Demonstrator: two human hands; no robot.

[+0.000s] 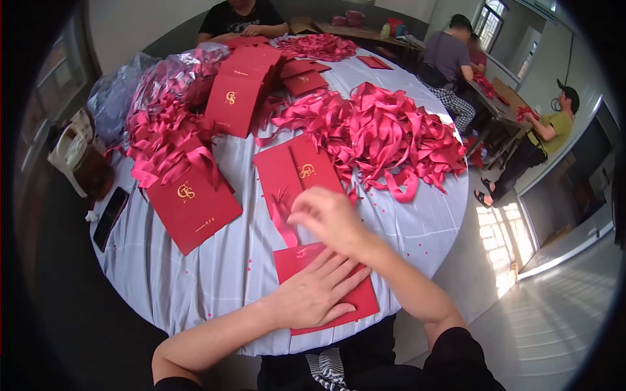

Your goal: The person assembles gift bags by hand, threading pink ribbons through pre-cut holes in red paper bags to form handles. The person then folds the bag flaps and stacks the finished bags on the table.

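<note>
My left hand [314,294] lies flat, fingers stretched out, on a red paper gift bag [355,303] at the table's near edge. A short pink ribbon shows at the top of this bag. Just beyond it, my right hand [330,220] is raised with its fingers curled together, and I cannot tell what they hold. The curled fingertips overlap the edge of a pink ribbon strip [282,225]. Under and behind that hand lies another red bag [293,166] with a gold emblem, partly covered by the hand.
A big heap of pink ribbons [391,140] fills the table's right side. More red bags [193,208] lie left and at the back, beside ribbons in clear plastic [179,78]. A phone [111,218] sits at the left edge. Other people [450,55] work across and to the right.
</note>
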